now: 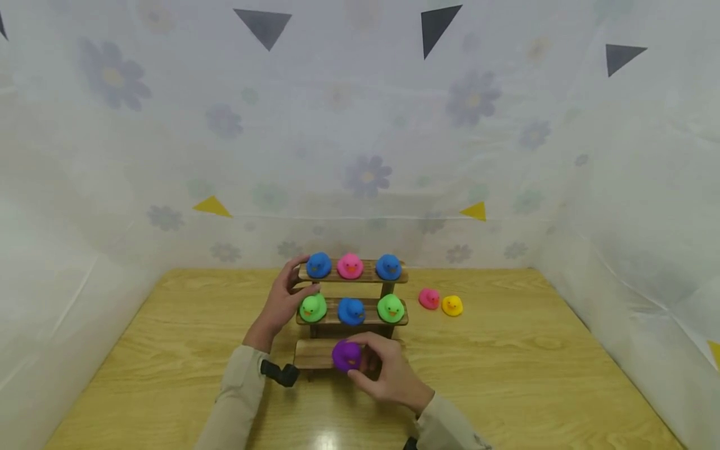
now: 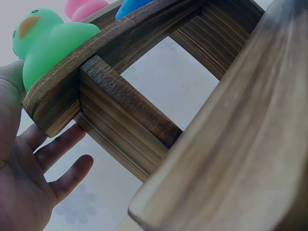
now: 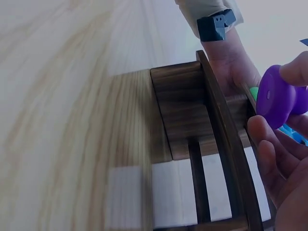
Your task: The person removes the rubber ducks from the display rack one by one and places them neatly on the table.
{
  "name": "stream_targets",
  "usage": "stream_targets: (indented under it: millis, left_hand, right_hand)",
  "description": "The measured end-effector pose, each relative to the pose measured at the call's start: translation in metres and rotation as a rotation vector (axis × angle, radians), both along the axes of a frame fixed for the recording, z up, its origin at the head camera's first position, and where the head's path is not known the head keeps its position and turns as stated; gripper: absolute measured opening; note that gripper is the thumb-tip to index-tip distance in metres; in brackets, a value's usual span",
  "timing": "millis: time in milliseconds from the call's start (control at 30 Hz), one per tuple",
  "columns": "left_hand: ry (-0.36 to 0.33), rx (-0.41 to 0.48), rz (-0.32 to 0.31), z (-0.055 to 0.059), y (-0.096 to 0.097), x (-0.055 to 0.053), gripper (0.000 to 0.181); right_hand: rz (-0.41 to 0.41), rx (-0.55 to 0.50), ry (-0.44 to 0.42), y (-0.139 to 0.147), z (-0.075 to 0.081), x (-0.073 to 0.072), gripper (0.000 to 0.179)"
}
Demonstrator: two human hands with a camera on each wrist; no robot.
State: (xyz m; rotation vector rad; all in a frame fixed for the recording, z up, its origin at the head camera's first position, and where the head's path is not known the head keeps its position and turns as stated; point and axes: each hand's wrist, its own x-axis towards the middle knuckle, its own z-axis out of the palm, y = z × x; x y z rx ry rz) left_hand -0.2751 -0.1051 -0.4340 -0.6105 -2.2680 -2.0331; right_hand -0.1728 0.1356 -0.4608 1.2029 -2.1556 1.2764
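Note:
A purple rubber duck (image 1: 345,356) is pinched between the thumb and fingers of my right hand (image 1: 394,375), in front of the lowest tier. Its flat underside faces the camera in the right wrist view. My left hand (image 1: 281,303) is at the left end of a three-tier wooden display stand (image 1: 308,356), thumb close over a green duck (image 1: 313,307). The left wrist view shows that hand's fingers (image 2: 72,175) spread loosely, some reaching behind the stand. Beside that green duck on the middle tier sit a blue duck (image 1: 351,311) and another green duck (image 1: 390,309).
On the top tier stand a blue duck (image 1: 319,265), a pink duck (image 1: 350,267) and another blue duck (image 1: 388,267). A smaller pink duck (image 1: 429,299) and a yellow duck (image 1: 452,305) sit on the wooden table (image 1: 506,362) to the right. Pale flowered sheeting (image 1: 337,125) surrounds the table.

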Motion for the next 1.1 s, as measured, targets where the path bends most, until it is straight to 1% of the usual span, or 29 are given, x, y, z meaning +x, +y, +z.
stream_targets:
  millis: [100,233,367,600,867,1000,1100]
  left_hand:
    - [0.002,-0.001,0.004,0.0,0.0,0.001,0.062]
    - [0.026,0.002,0.003,0.0,0.001,0.001,0.063]
    - [0.039,-0.008,0.01,0.0,0.001,0.0,0.062]
    - [0.014,-0.002,0.003,0.001,0.001,0.001,0.063]
    - [0.011,0.006,-0.004,0.002,0.002,0.001,0.063]
    - [0.005,0.01,-0.006,0.001,0.002,0.001,0.063]
    - [0.003,0.011,-0.006,0.001,0.001,0.001,0.063]
  right_hand:
    - [-0.011,0.007,-0.013,0.005,0.0,0.002,0.039]
    - [-0.019,0.018,-0.031,0.013,-0.001,0.003,0.039]
    - [-0.032,0.011,-0.025,0.017,-0.001,0.002,0.04]
    - [-0.055,0.01,-0.026,0.022,0.001,0.002,0.042]
    - [-0.088,0.027,-0.048,0.031,0.005,0.002,0.045]
    - [-0.097,0.034,-0.02,0.033,0.005,0.001,0.046]
    - [-0.096,0.027,-0.018,0.035,0.005,0.0,0.046]
